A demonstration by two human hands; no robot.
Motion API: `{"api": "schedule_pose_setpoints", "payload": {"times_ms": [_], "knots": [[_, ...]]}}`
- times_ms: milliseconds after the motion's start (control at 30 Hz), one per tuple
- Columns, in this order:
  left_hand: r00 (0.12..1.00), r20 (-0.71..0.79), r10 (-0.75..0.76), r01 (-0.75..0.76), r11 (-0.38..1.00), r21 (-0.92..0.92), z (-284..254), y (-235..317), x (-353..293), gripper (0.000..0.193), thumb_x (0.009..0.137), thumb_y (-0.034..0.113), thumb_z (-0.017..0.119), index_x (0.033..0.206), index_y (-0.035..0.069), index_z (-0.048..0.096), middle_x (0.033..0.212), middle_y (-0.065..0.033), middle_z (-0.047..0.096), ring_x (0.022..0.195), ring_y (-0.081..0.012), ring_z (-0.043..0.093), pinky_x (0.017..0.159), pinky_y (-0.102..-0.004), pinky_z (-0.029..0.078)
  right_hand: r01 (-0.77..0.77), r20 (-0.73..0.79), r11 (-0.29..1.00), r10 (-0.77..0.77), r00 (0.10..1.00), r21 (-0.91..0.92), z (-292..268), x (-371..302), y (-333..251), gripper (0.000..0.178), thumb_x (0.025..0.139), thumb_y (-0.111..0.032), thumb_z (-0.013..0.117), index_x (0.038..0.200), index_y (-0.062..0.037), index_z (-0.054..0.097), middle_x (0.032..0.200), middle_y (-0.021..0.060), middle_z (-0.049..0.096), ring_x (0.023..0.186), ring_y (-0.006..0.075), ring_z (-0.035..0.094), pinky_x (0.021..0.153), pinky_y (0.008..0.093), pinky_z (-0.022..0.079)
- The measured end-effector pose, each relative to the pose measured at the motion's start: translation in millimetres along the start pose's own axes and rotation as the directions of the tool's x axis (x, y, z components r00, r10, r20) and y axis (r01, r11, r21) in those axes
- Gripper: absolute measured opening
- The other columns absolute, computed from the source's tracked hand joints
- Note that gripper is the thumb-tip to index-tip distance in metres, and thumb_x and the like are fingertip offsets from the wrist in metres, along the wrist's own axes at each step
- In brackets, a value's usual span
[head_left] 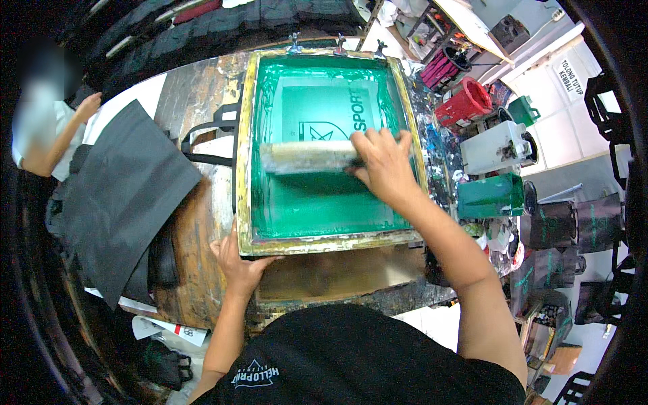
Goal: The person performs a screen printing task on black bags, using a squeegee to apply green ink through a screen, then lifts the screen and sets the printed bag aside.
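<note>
A screen printing frame [331, 241] with yellowed, paint-stained wooden sides lies in front of me, its mesh coated in green ink. Across the mesh stands a wooden squeegee [304, 155], blurred by motion, and my right hand [385, 165] is closed round its right end. Dark lettering and an emblem show through the mesh beyond the squeegee. At the frame's near left corner is my left hand [239, 263], thumb along the front edge and fingers spread by the left side. Under the frame lies a black bag, its handles [209, 127] sticking out leftward.
A dark fabric bag [125, 196] lies left on the worn wooden table [196, 229]. Beyond it is another person's hand [89, 104]. Metal clamps [339, 46] sit at the frame's far edge. On the right stand a red bucket [466, 101], a white container [491, 147] and a green container [491, 196].
</note>
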State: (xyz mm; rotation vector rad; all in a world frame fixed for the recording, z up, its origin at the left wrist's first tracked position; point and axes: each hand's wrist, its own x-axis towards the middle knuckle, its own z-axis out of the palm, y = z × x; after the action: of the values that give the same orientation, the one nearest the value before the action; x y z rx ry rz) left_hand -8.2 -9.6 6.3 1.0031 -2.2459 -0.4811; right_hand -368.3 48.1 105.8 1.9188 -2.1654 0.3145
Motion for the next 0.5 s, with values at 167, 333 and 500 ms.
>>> {"api": "schedule_pose_setpoints", "payload": {"times_ms": [167,333,500], "knots": [[1.0,0.026,-0.016,0.016,1.0,0.001,-2.0,3.8,3.5,0.118,0.054,0.061,0.096,0.144,-0.005,0.058,0.102,-0.0092,0.073,0.093,-0.0279,0.063,0.093,-0.0434,0.037,0.022,-0.014,0.998,-0.022,1.0,-0.057,36.9,80.4,56.1,0.067,0.073,-0.032,0.091,0.128,-0.0166,0.056,0.111,0.0051,0.063,0.112,0.0282,0.06,0.095,0.0557,0.036],[0.987,0.088,-0.137,0.137,0.991,0.011,-0.6,-4.8,-8.9,0.114,0.052,0.062,0.098,0.14,0.0,0.061,0.117,-0.013,0.073,0.11,-0.0334,0.063,0.102,-0.0487,0.035,0.034,0.026,0.995,-0.032,0.999,-0.091,62.0,161.2,103.8,0.073,0.074,-0.036,0.092,0.133,-0.017,0.055,0.115,0.0049,0.065,0.116,0.028,0.062,0.097,0.0598,0.038],[0.993,0.028,-0.113,0.108,0.985,0.135,-4.0,0.7,-6.1,0.11,0.049,0.069,0.094,0.135,0.005,0.068,0.102,-0.009,0.058,0.098,-0.0307,0.053,0.094,-0.0467,0.035,0.059,0.064,0.996,-0.055,0.996,-0.064,84.4,212.1,128.8,0.078,0.075,-0.038,0.093,0.14,-0.0198,0.054,0.123,0.006,0.068,0.121,0.0308,0.063,0.103,0.0685,0.037]]}}
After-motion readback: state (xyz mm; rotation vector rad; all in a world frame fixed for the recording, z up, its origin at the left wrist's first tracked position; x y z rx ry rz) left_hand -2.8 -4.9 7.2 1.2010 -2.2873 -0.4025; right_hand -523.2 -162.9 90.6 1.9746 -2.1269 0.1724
